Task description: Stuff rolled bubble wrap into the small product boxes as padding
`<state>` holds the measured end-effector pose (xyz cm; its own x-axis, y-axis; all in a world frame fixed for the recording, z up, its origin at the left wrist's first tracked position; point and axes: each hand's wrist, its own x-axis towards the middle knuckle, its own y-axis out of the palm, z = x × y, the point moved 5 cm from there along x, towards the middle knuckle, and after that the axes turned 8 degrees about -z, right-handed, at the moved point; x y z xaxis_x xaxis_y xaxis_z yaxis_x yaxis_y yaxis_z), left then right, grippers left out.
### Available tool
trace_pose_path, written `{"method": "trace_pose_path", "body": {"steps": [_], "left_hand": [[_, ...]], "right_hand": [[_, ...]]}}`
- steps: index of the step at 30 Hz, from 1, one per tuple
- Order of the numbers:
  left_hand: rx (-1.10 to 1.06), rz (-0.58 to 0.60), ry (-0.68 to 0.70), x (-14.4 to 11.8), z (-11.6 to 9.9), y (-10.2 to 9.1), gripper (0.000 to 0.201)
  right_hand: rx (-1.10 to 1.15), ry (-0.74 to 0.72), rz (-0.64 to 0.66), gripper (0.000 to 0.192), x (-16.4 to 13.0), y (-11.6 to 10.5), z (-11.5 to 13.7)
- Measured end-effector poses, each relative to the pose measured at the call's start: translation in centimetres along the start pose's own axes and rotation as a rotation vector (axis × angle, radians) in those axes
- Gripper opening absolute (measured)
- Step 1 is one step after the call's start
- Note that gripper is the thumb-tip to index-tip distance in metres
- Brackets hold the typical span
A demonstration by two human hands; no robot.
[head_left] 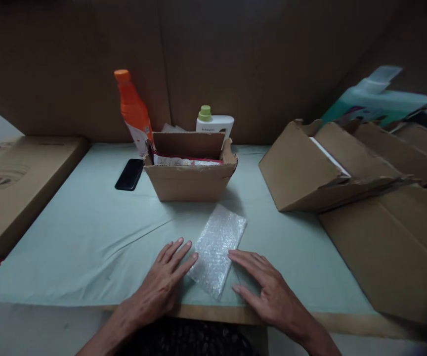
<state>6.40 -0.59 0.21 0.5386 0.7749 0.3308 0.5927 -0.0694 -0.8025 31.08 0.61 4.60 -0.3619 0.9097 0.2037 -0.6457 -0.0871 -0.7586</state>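
Observation:
A folded piece of clear bubble wrap (218, 247) lies flat on the pale green table cloth (87, 237) near the front edge. My left hand (165, 282) rests palm down at its left side, fingertips touching its edge. My right hand (263, 287) rests flat at its right side, fingers spread and touching the wrap's lower right edge. Neither hand grips anything. Behind the wrap stands a small open cardboard box (191, 170) with a red and white packet inside.
An orange bottle (134, 111) and a white bottle with a green cap (213, 121) stand behind the box. A black phone (129, 174) lies left of it. Flattened and open cardboard boxes (347, 173) fill the right side; a large carton (9, 183) sits left.

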Motion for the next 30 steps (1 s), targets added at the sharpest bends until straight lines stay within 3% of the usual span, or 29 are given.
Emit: {"method": "trace_pose_path", "body": {"steps": [2,4,7,9,11,13,16,19,22,24,27,28,30], "left_hand": [[0.019,0.032,0.000,0.1,0.6,0.6,0.102],[0.027,0.070,0.018,0.7,0.9,1.1,0.098],[-0.008,0.111,0.057,1.8,0.6,0.9,0.087],[-0.093,0.125,0.052,2.2,0.1,0.2,0.083],[-0.252,0.125,0.007,1.9,-0.5,-0.7,0.084],[-0.411,0.113,-0.075,1.4,-0.8,-1.6,0.085],[-0.506,0.076,-0.174,0.7,-1.1,-2.0,0.082],[-0.544,0.056,-0.239,1.1,-1.5,-1.3,0.075],[-0.488,-0.026,-0.433,2.3,-1.1,-0.1,0.050],[-0.407,-0.061,-0.527,3.2,-0.8,0.7,0.042],[-0.295,-0.043,-0.571,4.4,-0.5,1.7,0.048],[-0.260,-0.035,-0.581,4.6,-0.3,2.0,0.051],[-0.202,-0.023,-0.579,4.9,0.0,2.4,0.052]], "right_hand": [[-0.074,-0.054,0.068,0.066,-1.2,1.5,0.1],[-0.130,-0.106,0.103,0.069,-1.7,3.4,0.9],[-0.146,-0.133,0.008,0.037,-1.1,5.2,2.0],[-0.046,-0.105,-0.095,0.023,-0.6,4.9,2.2],[0.144,-0.043,-0.108,0.020,-0.4,4.1,2.0],[0.327,0.048,-0.034,0.020,-0.5,3.4,1.7],[0.483,0.256,0.027,0.024,-1.0,2.7,1.0],[0.603,0.460,-0.024,0.033,-1.3,3.1,-0.2],[0.680,0.565,-0.086,0.036,-1.7,3.8,-1.3],[0.597,0.594,-0.200,0.032,-2.3,3.2,-1.9],[0.249,0.449,-0.457,0.024,-3.6,0.7,-1.1],[0.141,0.329,-0.493,0.021,-3.9,0.2,-0.2],[-0.002,0.059,-0.441,0.021,-3.9,0.3,2.1]]}}
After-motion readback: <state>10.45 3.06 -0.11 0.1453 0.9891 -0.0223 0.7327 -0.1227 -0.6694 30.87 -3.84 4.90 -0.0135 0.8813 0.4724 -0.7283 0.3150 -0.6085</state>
